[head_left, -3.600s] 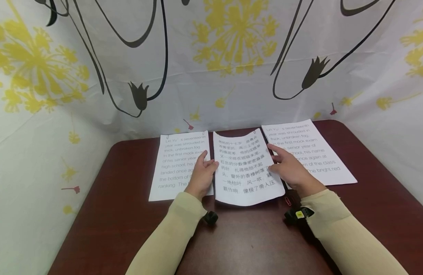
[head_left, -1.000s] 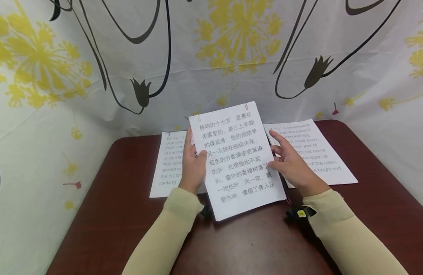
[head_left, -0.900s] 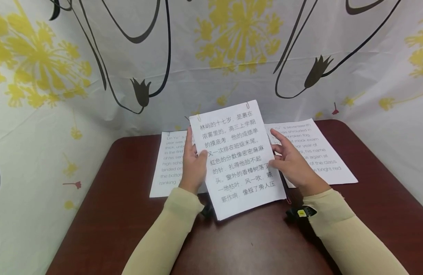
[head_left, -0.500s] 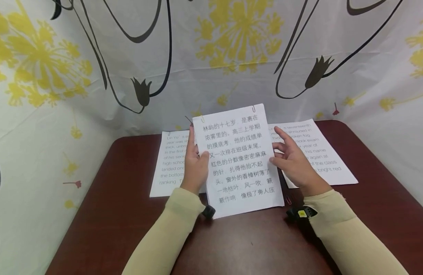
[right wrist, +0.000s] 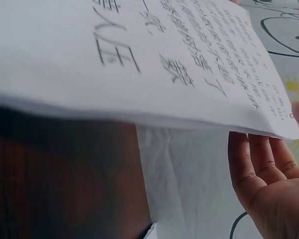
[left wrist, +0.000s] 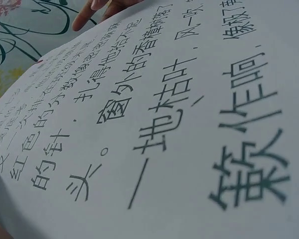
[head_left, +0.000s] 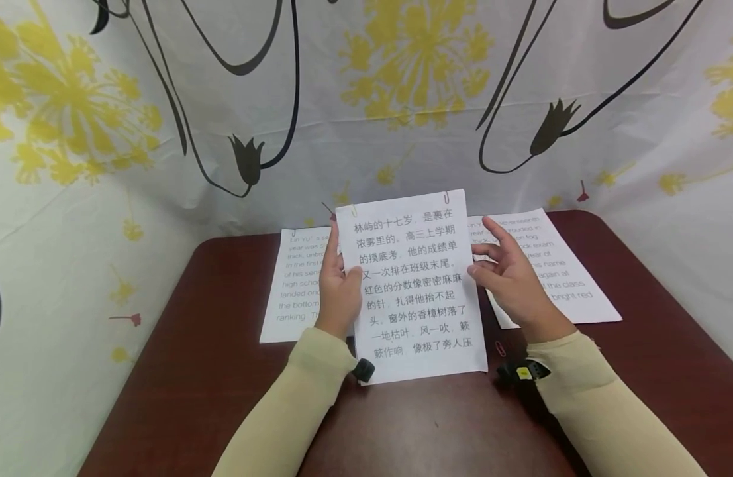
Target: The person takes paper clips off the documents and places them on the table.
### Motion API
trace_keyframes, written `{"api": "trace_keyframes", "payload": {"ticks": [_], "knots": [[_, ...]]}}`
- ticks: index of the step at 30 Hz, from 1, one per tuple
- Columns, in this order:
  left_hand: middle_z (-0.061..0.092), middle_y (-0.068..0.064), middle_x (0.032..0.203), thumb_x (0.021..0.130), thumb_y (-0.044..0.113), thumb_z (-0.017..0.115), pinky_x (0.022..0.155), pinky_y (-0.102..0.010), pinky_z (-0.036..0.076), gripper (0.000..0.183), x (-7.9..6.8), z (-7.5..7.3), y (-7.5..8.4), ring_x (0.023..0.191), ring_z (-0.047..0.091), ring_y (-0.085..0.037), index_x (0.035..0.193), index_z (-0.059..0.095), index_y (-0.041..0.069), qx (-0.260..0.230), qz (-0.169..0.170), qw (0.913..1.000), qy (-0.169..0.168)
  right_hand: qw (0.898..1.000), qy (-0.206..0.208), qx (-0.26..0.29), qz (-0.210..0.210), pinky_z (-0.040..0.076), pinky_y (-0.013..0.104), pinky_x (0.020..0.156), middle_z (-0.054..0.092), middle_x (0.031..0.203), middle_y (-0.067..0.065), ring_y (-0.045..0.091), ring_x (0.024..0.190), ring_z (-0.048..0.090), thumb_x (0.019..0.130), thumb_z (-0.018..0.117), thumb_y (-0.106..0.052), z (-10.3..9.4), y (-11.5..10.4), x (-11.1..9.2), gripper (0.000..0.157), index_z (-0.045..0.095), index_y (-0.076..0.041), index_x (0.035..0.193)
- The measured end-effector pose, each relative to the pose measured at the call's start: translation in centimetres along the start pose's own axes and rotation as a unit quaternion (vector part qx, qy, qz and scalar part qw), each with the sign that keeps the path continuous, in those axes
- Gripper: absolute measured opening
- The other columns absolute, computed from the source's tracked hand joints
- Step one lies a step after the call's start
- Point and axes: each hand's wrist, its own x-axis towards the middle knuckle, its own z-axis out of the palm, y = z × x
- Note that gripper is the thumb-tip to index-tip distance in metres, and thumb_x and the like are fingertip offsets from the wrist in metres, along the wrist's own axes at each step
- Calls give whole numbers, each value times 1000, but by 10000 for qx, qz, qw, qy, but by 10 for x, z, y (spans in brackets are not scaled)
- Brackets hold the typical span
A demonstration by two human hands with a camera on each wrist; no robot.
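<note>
A stack of white sheets [head_left: 410,291] printed with Chinese characters is held up above the table, nearly upright. Two paper clips, one yellowish [head_left: 353,211] and one dark [head_left: 446,198], sit on its top edge. My left hand [head_left: 340,295] grips the left edge, thumb on the front and fingers mostly hidden behind. At the right edge, my right hand [head_left: 515,285] pinches the stack lightly, its index finger pointing up and free. In the right wrist view, the fingers of that hand [right wrist: 276,199] pass behind the paper edge.
On the brown table [head_left: 223,397] lie English-printed sheets at left [head_left: 283,285] and at right [head_left: 557,265], both partly covered. A red paper clip [head_left: 500,348] lies near the right wrist. Patterned white cloth [head_left: 318,132] hangs behind the table.
From lying between the English sheets, the Chinese-printed stack has been lifted. Over the last second it has turned straighter, its top lowering slightly. The right index finger has moved away from the edge.
</note>
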Motion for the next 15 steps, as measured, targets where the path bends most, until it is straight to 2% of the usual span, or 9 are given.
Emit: {"api": "trace_keyframes", "payload": {"ticks": [3, 8, 15], "knots": [[67, 8, 139, 102, -6, 43, 66, -34, 64, 91, -1, 0, 1, 96, 79, -25, 163, 20, 58, 34, 70, 10000, 25, 9997, 44, 187, -138, 61, 22, 81, 62, 129, 8, 12, 97, 73, 101, 56, 9, -1, -1, 1, 85, 17, -22, 170], [71, 7, 132, 101, -5, 43, 57, -28, 59, 91, -3, 2, 4, 91, 80, -25, 159, 24, 63, 72, 63, 10000, 30, 9987, 179, 398, -278, 61, 23, 82, 65, 125, 5, 11, 95, 73, 101, 55, 10, 0, -4, 3, 84, 18, -21, 170], [72, 3, 131, 100, -6, 44, 53, -26, 56, 91, -6, 3, 6, 88, 80, -26, 160, 25, 60, 80, 188, 9998, 24, 9989, 307, 208, -286, 60, 22, 76, 70, 119, 2, 12, 95, 73, 102, 58, 6, -2, -17, 18, 79, 25, -22, 168]]}}
